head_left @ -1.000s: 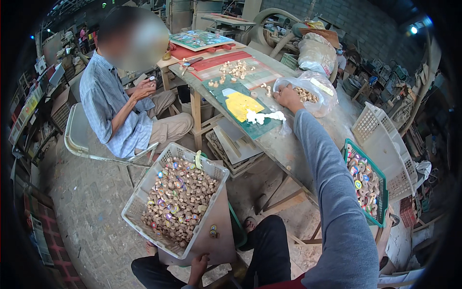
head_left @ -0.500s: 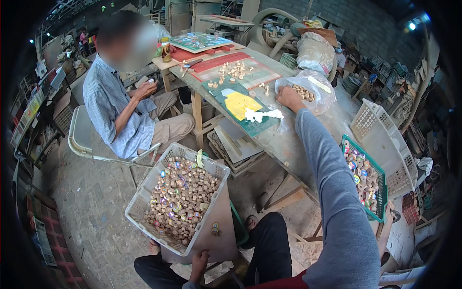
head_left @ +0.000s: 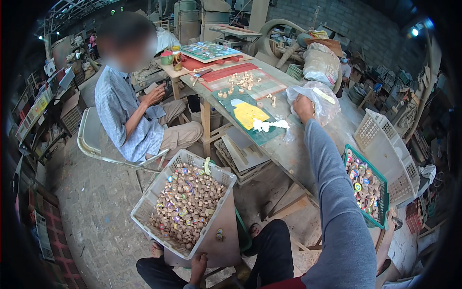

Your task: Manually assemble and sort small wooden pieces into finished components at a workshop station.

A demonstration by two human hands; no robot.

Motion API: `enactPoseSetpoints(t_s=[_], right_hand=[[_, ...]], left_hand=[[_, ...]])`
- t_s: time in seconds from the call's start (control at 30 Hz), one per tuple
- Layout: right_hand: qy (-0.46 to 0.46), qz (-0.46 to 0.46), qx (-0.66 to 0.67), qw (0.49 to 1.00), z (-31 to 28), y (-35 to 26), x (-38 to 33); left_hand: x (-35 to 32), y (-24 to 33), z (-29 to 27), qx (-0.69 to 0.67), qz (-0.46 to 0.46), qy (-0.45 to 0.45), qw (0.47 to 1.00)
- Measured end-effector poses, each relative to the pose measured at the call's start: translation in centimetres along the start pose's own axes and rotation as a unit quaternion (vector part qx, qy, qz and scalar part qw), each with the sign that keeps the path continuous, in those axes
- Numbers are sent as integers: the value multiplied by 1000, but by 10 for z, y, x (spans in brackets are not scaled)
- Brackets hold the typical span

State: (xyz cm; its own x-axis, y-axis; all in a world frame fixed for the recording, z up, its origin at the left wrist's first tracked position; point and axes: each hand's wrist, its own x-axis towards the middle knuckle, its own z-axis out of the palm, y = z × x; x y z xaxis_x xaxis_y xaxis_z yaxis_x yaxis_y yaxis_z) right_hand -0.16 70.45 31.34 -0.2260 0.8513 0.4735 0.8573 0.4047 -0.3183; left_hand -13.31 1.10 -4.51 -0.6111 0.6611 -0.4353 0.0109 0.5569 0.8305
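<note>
My right hand (head_left: 304, 107) reaches over the table into the mouth of a clear plastic bag (head_left: 327, 108). Its fingertips point down and are hidden, so what they hold cannot be seen. My left hand (head_left: 198, 266) is low by my lap, its fingers curled at the front edge of a brown board (head_left: 225, 250). A white plastic crate (head_left: 135, 215) rests on this board, filled with small wooden knobs (head_left: 192, 202), some with coloured round faces. Two small coloured discs (head_left: 220, 234) lie on the board beside the crate.
A co-worker (head_left: 127, 115) sits left of the table (head_left: 301, 154), hands together. On the table are wooden pieces (head_left: 244, 80), a green board (head_left: 262, 137) with yellow sheet (head_left: 249, 115) and white clump (head_left: 269, 125). At right stand a green crate (head_left: 386, 192) of wheel-shaped pieces and a white crate (head_left: 385, 159).
My right hand has gone further into the plastic bag and now covers the wooden pieces seen there before. The whole view has shifted slightly. My left hand stays at the board's edge.
</note>
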Motion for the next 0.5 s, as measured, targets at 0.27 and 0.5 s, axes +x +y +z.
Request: enactPoseSetpoints(t_s=[0.27, 0.5], right_hand=[[-47, 80, 161, 983, -40, -3, 24], [-141, 276, 312, 898, -72, -23, -19]], left_hand=[[6, 14, 7, -36, 5, 5, 999], [3, 11, 5, -63, 45, 4, 997]])
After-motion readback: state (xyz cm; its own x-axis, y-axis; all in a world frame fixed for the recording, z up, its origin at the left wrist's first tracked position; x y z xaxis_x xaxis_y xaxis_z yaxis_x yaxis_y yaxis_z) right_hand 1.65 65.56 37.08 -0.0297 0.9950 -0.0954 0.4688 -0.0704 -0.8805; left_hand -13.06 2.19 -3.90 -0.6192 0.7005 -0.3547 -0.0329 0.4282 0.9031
